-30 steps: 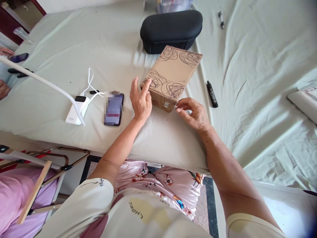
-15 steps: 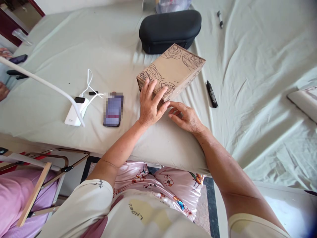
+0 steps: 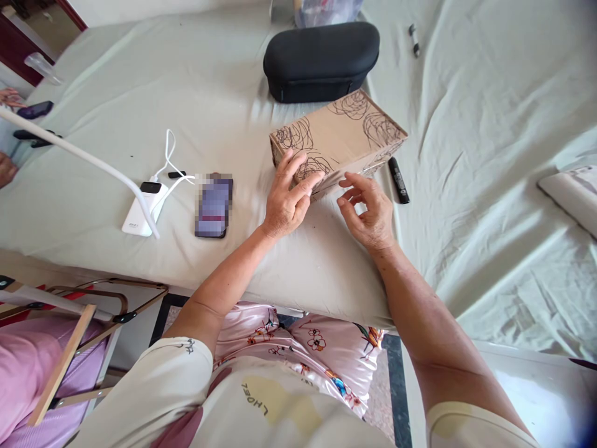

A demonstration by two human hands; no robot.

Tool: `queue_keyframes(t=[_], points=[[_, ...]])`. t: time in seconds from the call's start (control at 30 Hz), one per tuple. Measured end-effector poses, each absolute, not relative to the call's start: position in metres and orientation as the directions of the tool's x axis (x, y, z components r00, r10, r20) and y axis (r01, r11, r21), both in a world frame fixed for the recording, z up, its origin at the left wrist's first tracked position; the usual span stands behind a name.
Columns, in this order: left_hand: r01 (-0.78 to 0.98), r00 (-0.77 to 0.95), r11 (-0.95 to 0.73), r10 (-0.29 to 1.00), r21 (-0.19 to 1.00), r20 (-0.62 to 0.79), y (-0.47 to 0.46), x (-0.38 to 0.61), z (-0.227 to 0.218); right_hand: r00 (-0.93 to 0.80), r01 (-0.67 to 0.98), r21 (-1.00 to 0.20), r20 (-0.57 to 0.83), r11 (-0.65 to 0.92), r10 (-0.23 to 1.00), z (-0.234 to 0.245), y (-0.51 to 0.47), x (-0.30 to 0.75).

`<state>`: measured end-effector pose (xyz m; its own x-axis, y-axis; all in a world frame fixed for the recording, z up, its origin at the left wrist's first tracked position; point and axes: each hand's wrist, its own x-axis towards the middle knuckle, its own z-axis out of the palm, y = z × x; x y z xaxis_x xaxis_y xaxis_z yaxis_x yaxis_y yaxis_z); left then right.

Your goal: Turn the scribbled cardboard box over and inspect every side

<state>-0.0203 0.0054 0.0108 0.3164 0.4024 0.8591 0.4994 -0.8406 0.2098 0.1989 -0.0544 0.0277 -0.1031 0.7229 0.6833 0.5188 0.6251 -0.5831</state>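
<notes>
A brown cardboard box (image 3: 342, 134) lies at an angle on the cloth-covered table, its top marked with black scribbled loops near the corners. My left hand (image 3: 288, 196) rests on its near left corner, fingers spread over the top and side. Just in front of the box's near side is my right hand (image 3: 368, 211), fingers curved and apart, with nothing visible in them. Whether its fingertips touch the box I cannot tell. Beside the box's right end lies a black marker (image 3: 398, 180).
Behind the box sits a black zippered case (image 3: 321, 62). On the left are a phone (image 3: 213, 208) and a white power bank (image 3: 143, 211) with a cable. A pen (image 3: 414, 41) lies at the far right. Another person's hand (image 3: 7, 171) shows at the left edge.
The box has turned clockwise and shifted right, its right end now close to the marker. My right hand has moved right, away from my left, and its fingers have spread. The left stays on the corner.
</notes>
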Motion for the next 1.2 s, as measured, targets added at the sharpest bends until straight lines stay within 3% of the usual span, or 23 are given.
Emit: queue_keyframes(t=[0.13,0.33,0.57,0.83,1.2], points=[[0.521,0.329,-0.830,0.410,0.198,0.851,0.006,-0.021,0.008,-0.098,0.492,-0.614,0.666,0.617,0.740,0.027,-0.054,0.199],[0.557,0.352,-0.764,0.573,0.326,0.740,0.002,-0.021,0.009,-0.218,0.491,-0.639,0.567,0.591,0.794,0.024,-0.057,0.188],[0.536,0.356,-0.785,0.545,0.313,0.759,0.000,-0.018,0.010,-0.324,0.479,-0.615,0.539,0.627,0.777,0.022,-0.059,0.181],[0.548,0.369,-0.778,0.555,0.308,0.745,0.000,-0.020,0.015,-0.261,0.537,-0.598,0.553,0.595,0.791,0.020,-0.055,0.190],[0.570,0.379,-0.751,0.600,0.333,0.705,-0.001,-0.023,0.023,-0.002,0.678,-0.607,0.563,0.415,0.827,0.019,-0.049,0.218]])
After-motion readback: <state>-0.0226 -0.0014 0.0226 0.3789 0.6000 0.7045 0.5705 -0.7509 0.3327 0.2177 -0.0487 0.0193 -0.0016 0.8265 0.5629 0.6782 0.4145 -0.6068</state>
